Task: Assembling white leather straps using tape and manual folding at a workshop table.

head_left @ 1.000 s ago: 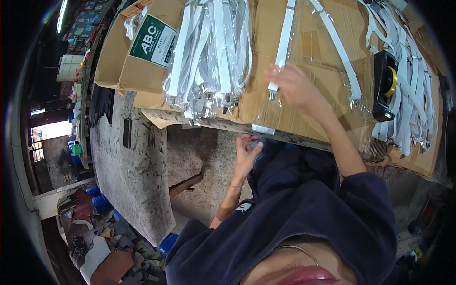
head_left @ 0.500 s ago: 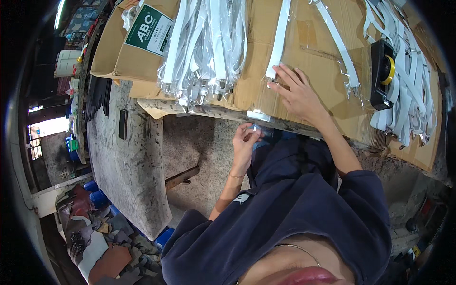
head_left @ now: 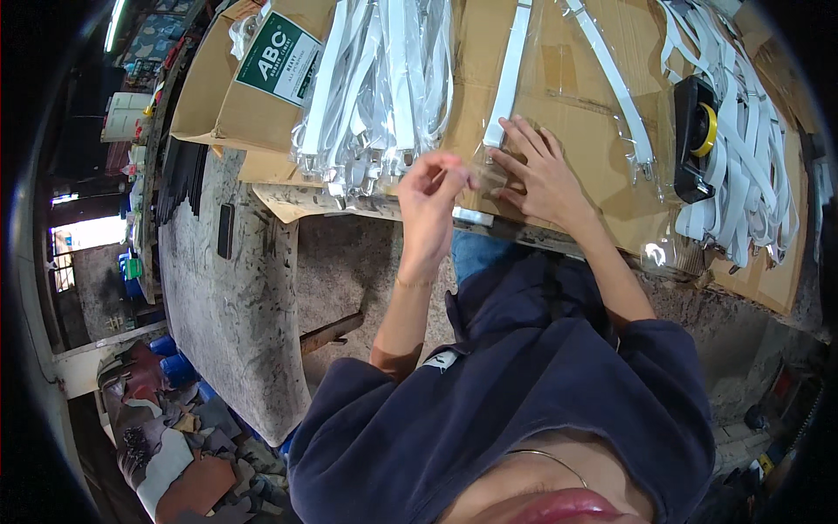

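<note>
A white elastic strap [head_left: 511,74] with a metal clip, apparently one of a pair of suspenders, lies in a clear plastic sleeve in front of me. My right hand [head_left: 546,179] rests flat over the sleeve beside the clip, fingers spread. Left of it, my left hand [head_left: 428,210] is raised over the table edge, thumb and fingertips pinched together. Whatever is between those fingertips is too small and blurred to name. Below the clip, a small white piece [head_left: 472,216] shows at the table edge. A second sleeved strap [head_left: 611,65] lies to the right.
Bagged white straps [head_left: 375,96] are piled at left, near an open cardboard box [head_left: 205,109]. A black tape dispenser [head_left: 694,166] stands at right beside loose white straps [head_left: 742,175]. Cardboard [head_left: 576,122] covers the table. Scraps [head_left: 196,472] lie on the floor at lower left.
My left hand has risen from below the table edge to above it, close to my right hand, still pinched. My right hand has shifted slightly and stays on the sleeve.
</note>
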A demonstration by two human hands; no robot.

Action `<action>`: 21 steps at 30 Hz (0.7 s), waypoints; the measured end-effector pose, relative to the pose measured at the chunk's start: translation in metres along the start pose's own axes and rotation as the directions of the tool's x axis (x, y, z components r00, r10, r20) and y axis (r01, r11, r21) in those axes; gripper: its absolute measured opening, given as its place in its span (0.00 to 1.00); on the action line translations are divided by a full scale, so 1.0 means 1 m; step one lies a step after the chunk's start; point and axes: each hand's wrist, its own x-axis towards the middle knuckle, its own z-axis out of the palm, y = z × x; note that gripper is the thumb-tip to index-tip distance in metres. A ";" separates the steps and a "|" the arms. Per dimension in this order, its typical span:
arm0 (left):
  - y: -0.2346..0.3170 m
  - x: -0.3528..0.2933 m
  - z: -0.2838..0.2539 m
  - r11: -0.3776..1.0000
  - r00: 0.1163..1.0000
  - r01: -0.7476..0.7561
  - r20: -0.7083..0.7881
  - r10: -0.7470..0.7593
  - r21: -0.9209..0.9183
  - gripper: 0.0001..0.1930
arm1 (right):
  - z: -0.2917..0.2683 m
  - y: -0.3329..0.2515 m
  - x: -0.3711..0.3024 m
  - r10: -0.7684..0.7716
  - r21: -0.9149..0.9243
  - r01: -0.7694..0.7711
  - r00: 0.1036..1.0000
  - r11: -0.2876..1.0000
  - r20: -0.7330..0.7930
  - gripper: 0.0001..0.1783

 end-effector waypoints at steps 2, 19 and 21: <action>-0.002 0.020 0.004 1.000 0.999 0.010 0.035 -0.009 -0.030 0.05 | 0.006 0.000 0.000 0.026 0.000 -0.026 0.999 1.000 -0.046 0.25; -0.039 0.058 -0.028 0.412 0.808 -0.559 0.585 0.073 0.720 0.18 | 0.015 0.004 -0.007 0.147 0.352 -0.052 0.958 0.934 -0.247 0.11; -0.045 0.060 -0.030 0.408 0.776 -0.607 0.618 0.122 0.682 0.15 | 0.013 0.004 -0.011 0.165 0.389 -0.082 0.968 0.918 -0.186 0.12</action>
